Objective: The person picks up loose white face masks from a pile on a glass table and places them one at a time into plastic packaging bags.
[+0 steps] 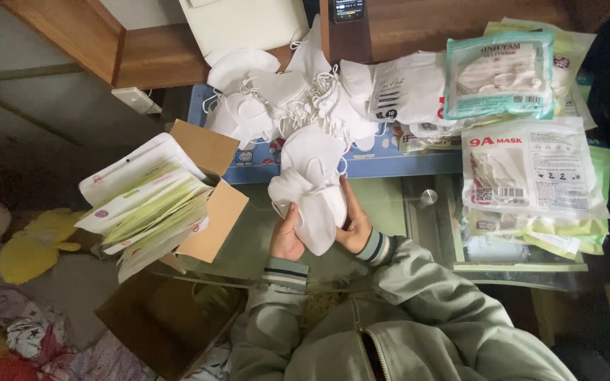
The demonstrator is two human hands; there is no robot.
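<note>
Both hands hold a small stack of white face masks [313,204] above a glass-topped table [390,204]. My left hand [285,238] grips the stack's left edge from below. Along the right edge, my right hand [354,224] has its fingers closed on the stack. Just beyond lies a loose heap of white masks [284,92] with ear loops, spread across a blue mat [390,164].
An open cardboard box [210,194] at the left holds several flat white and green packets [142,204]. Sealed mask packages [531,166] pile up at the right. A wooden shelf [142,63] and a phone [348,9] sit at the back. Another box [157,324] and soft toys [30,247] lie on the floor.
</note>
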